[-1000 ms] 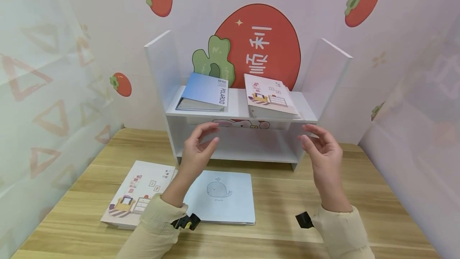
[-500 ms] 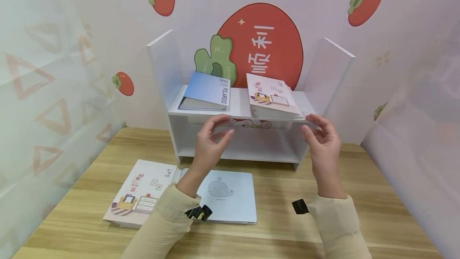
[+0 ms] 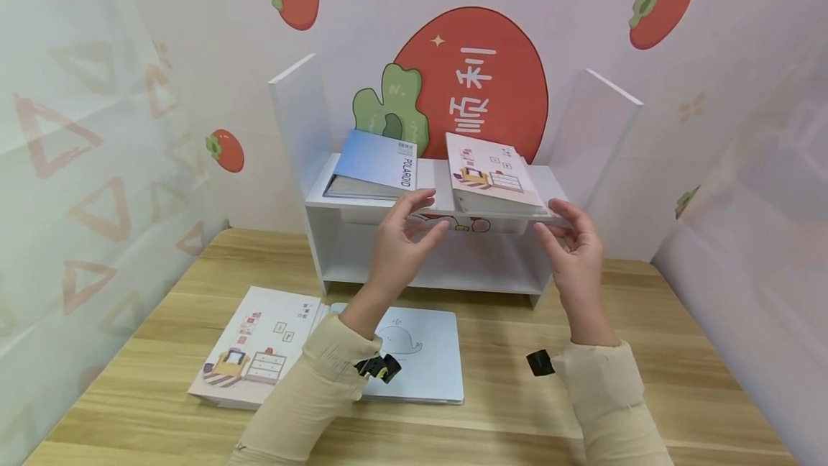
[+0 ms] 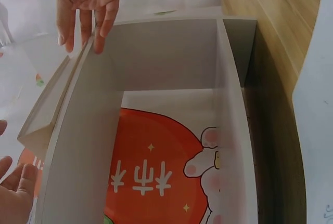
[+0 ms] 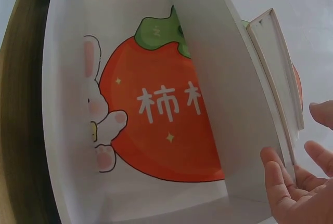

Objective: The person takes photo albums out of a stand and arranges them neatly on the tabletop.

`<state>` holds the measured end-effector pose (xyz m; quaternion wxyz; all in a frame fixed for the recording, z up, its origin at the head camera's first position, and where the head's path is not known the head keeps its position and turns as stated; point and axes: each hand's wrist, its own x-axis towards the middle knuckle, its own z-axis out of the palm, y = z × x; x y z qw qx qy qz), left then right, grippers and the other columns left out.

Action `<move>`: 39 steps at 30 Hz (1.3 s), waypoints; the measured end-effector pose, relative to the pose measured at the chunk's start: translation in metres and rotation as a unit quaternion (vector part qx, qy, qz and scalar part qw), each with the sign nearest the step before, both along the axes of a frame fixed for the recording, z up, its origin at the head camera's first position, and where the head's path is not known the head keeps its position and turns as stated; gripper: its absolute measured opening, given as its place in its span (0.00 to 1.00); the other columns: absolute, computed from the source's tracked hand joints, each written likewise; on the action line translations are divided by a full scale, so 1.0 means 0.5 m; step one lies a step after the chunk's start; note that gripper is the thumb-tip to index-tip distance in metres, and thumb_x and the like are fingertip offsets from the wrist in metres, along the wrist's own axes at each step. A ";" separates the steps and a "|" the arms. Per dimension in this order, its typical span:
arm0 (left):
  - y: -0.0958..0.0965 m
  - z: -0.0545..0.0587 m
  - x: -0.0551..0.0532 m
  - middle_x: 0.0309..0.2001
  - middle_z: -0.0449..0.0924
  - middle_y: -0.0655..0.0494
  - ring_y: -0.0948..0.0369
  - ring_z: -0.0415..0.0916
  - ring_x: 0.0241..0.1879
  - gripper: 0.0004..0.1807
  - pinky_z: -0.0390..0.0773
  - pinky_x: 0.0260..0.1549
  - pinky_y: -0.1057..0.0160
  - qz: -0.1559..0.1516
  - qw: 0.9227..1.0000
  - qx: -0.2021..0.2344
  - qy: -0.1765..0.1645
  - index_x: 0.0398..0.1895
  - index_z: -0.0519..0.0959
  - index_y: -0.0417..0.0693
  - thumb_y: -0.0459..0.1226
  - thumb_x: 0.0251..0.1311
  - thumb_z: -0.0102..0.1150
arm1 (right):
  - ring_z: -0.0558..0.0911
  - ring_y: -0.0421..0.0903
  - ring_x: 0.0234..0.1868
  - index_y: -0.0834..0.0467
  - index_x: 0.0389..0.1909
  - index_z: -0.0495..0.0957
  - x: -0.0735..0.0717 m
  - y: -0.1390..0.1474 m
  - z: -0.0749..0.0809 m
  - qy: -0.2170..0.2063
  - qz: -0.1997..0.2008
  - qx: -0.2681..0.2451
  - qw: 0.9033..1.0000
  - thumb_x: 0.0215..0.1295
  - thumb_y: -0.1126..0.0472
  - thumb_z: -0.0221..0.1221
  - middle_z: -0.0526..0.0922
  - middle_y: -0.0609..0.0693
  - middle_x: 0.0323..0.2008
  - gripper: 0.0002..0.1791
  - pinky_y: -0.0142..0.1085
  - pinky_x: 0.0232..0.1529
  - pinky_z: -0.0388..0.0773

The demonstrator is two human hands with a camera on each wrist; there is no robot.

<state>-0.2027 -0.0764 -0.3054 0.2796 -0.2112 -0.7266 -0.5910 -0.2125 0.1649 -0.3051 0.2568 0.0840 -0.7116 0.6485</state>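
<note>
My left hand [image 3: 404, 243] hovers before the upper board of the white shelf [image 3: 317, 236], fingers bent and nothing in them. At the front right of that board, my right hand [image 3: 572, 254] has its fingertips right at the edge, thumb below. Between the two hands a white album [image 3: 494, 171] with a drawn armchair and drawers lies on the board, its near corner close to the right fingers. In the right wrist view the right hand [image 5: 302, 187] is beside the board's end and the album [image 5: 276, 68]. A blue POLAROID album [image 3: 375, 164] lies further left on the same board.
On the wooden table [image 3: 504, 416], a second white album [image 3: 259, 344] and a pale blue whale-print book [image 3: 420, 354] lie side by side, partly behind the left forearm. Upright side panels [image 3: 300, 113] bound the shelf. A printed wall stands behind.
My left hand has moved right and up toward the white album on the shelf. The right hand has shifted slightly left and up to the board's edge. The albums have stayed put.
</note>
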 end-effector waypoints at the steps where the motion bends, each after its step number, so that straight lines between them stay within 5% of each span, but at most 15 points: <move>1: 0.003 0.001 -0.002 0.62 0.75 0.45 0.54 0.75 0.62 0.28 0.82 0.54 0.56 -0.002 1.000 -0.004 -0.004 0.64 0.72 0.39 0.33 0.61 0.66 | 0.77 0.36 0.41 0.62 0.62 0.74 -0.002 0.001 0.000 -0.001 -0.001 0.011 1.000 0.65 0.70 0.62 0.76 0.52 0.58 0.24 0.17 0.42 0.76; 9: 0.027 0.015 -0.006 0.64 0.72 0.47 0.53 0.75 0.61 0.31 0.81 0.56 0.54 -0.024 0.999 -0.008 -0.035 0.68 0.69 0.42 0.32 0.61 0.67 | 0.76 0.31 0.43 0.59 0.67 0.71 -0.008 0.002 0.006 -0.019 0.000 0.086 0.996 0.66 0.67 0.62 0.75 0.47 0.54 0.28 0.15 0.45 0.74; 19: 0.040 0.029 -0.013 0.66 0.73 0.47 0.54 0.76 0.62 0.34 0.80 0.57 0.52 -0.028 0.997 -0.013 -0.068 0.71 0.66 0.45 0.33 0.62 0.66 | 0.74 0.32 0.44 0.59 0.70 0.68 -0.017 -0.002 0.014 -0.035 0.007 0.125 0.992 0.69 0.63 0.61 0.73 0.57 0.62 0.29 0.13 0.46 0.71; 27: 0.043 0.031 -0.015 0.71 0.68 0.51 0.54 0.74 0.65 0.35 0.78 0.59 0.50 -0.041 0.995 -0.027 -0.088 0.74 0.63 0.47 0.33 0.64 0.63 | 0.70 0.35 0.52 0.58 0.71 0.66 -0.024 -0.007 0.011 -0.060 0.017 0.114 0.992 0.72 0.57 0.57 0.66 0.53 0.70 0.29 0.13 0.50 0.70; 39: 0.053 0.029 -0.016 0.69 0.71 0.50 0.55 0.77 0.61 0.33 0.79 0.58 0.55 -0.036 0.996 0.020 -0.085 0.71 0.66 0.46 0.32 0.63 0.64 | 0.67 0.34 0.53 0.62 0.66 0.71 -0.031 -0.019 0.009 -0.028 0.007 0.085 0.996 0.72 0.60 0.57 0.67 0.53 0.64 0.24 0.19 0.49 0.69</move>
